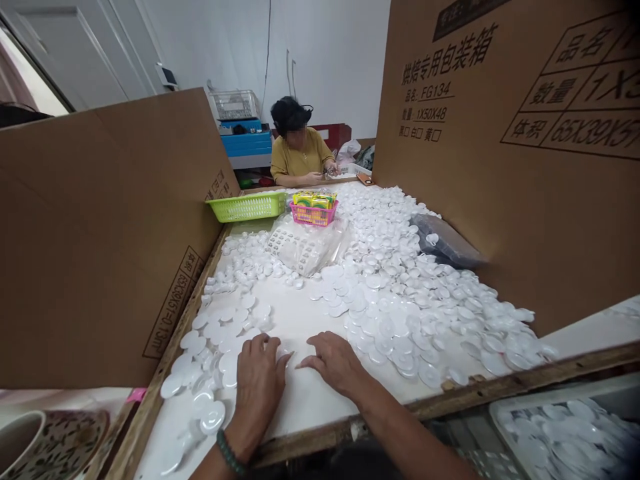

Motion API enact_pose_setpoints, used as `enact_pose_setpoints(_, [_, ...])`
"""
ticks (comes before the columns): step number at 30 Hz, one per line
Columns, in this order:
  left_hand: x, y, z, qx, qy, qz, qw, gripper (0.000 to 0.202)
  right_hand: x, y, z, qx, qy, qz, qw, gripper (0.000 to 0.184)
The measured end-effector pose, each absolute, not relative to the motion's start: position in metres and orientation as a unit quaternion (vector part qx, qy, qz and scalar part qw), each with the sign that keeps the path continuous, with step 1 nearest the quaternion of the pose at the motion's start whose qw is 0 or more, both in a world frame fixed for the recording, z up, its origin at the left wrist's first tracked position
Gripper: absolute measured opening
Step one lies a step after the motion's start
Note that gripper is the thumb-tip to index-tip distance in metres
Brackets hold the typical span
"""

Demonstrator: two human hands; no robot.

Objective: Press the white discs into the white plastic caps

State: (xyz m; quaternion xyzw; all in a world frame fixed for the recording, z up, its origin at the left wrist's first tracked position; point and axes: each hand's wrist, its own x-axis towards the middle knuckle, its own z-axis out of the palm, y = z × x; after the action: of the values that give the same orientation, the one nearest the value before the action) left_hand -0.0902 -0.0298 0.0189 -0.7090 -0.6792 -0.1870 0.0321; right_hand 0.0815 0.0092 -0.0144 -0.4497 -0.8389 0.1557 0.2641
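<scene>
My left hand (261, 375), with a beaded bracelet at the wrist, rests low over the white table. Between its thumb and forefinger shows part of a small whitish plastic piece (283, 349); the fingers partly hide it. Facing it, my right hand (333, 360) has its thumb and forefinger apart, and I see nothing between them. Thin white round plastic discs (213, 417) lie in a loose band beside my left hand. A larger spread of similar discs (385, 330) lies just beyond and right of my right hand.
Cardboard panels stand left (100, 253) and right (500, 200). Farther back are a green basket (247, 208), a pink basket (314, 215) with yellow packets, clear plastic bags (305, 250) and a dark package (445, 241). A person (303, 153) sits opposite. A bin (500, 417) stands lower right.
</scene>
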Motion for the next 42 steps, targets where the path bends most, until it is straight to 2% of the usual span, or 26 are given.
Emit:
enact_pose_setpoints(2, [-0.091, -0.014, 0.025, -0.726, -0.655, -0.205, 0.054, 0.024, 0.08, 0.01, -0.013, -0.45, -0.845, 0.13, 0.258, 0.026])
enact_pose_setpoints(6, [-0.088, 0.052, 0.037, -0.742, -0.631, -0.225, 0.019, 0.029, 0.079, 0.011, -0.013, -0.443, -0.854, 0.099, 0.254, 0.016])
enact_pose_setpoints(10, [-0.084, 0.124, 0.034, -0.724, -0.665, -0.179, -0.039, 0.04, 0.08, 0.011, -0.017, -0.445, -0.853, 0.09, 0.259, 0.012])
enact_pose_setpoints(13, [-0.077, 0.145, 0.024, -0.721, -0.674, -0.132, -0.091, 0.044, 0.082, 0.012, -0.015, -0.472, -0.837, 0.083, 0.265, 0.008])
enact_pose_setpoints(20, [-0.051, 0.106, 0.013, -0.72, -0.665, -0.138, -0.144, 0.033, 0.091, 0.024, -0.009, -0.612, -0.739, 0.021, 0.28, 0.025])
enact_pose_setpoints(24, [-0.047, 0.089, 0.016, -0.718, -0.654, -0.166, -0.172, 0.035, 0.093, 0.033, -0.016, -0.614, -0.749, -0.01, 0.248, 0.031])
enact_pose_setpoints(29, [-0.056, 0.06, 0.018, -0.763, -0.612, -0.193, -0.079, 0.048, 0.095, 0.036, -0.017, -0.608, -0.763, -0.025, 0.218, 0.018])
enact_pose_setpoints(33, [-0.074, 0.024, 0.016, -0.797, -0.576, -0.178, -0.039, 0.041, 0.096, 0.034, -0.017, -0.601, -0.769, -0.053, 0.213, 0.02])
enact_pose_setpoints(37, [-0.092, -0.003, 0.008, -0.79, -0.593, -0.156, -0.031, 0.031, 0.097, 0.034, -0.018, -0.597, -0.766, -0.057, 0.23, 0.014])
enact_pose_setpoints(42, [-0.103, -0.009, 0.002, -0.775, -0.612, -0.155, -0.021, 0.02, 0.099, 0.035, -0.022, -0.582, -0.775, -0.051, 0.242, 0.026])
